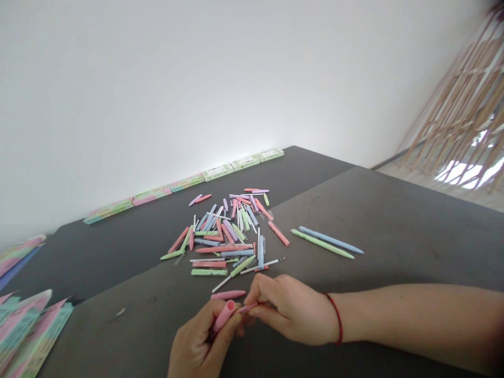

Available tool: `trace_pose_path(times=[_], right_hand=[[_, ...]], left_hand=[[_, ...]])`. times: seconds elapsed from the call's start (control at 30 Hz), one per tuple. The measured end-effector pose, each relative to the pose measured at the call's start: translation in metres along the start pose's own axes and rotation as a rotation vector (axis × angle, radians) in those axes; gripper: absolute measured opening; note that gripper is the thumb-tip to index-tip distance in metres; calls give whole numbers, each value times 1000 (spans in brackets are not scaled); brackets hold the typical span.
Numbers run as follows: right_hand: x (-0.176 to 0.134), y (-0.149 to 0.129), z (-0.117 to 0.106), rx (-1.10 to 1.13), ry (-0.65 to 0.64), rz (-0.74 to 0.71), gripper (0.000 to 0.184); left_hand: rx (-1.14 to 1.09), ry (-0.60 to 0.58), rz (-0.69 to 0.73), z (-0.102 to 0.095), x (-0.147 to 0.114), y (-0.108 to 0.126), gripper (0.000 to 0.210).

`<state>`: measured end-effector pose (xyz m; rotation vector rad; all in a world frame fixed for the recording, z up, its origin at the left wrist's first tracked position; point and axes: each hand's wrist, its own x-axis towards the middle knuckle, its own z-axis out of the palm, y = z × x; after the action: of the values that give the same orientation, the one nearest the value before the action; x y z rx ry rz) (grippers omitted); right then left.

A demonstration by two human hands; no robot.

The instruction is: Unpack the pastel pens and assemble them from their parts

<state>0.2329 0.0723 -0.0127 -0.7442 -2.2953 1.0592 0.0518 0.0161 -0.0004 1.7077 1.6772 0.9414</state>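
Observation:
My left hand [197,341] is closed around a pink pen barrel [224,315], its hollow open end pointing up. Between the thumb and fingers of my right hand [293,310] is a slim pink pen part [248,308], which reaches over to my left fingertips; its exact shape is partly hidden. A tapered pink pen piece [228,295] lies on the table just beyond both hands. Farther off spreads a loose heap of pen parts in pink, green, blue and purple, among them a red barrel [208,264], a green barrel [209,272] and white refills [222,284].
Right of the heap lie a whole green pen [323,244] and a whole blue pen [331,240]. Several flat boxes [218,172] line the white wall [197,79]. Colourful packets [35,336] lie at the left edge of the dark table [413,236].

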Motion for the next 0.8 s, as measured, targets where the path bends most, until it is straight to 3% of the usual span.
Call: trace_pose_path(times=[0.43, 0.63, 0.8], right_hand=[[6, 4, 7, 411, -10, 79, 4], [9, 14, 16, 577, -31, 179, 2], [13, 20, 18, 663, 5, 178, 4]], left_hand=[[-22, -94, -77, 0, 6, -12, 35], [-34, -96, -104, 4, 8, -21, 32], [-72, -44, -60, 0, 10, -24, 28]])
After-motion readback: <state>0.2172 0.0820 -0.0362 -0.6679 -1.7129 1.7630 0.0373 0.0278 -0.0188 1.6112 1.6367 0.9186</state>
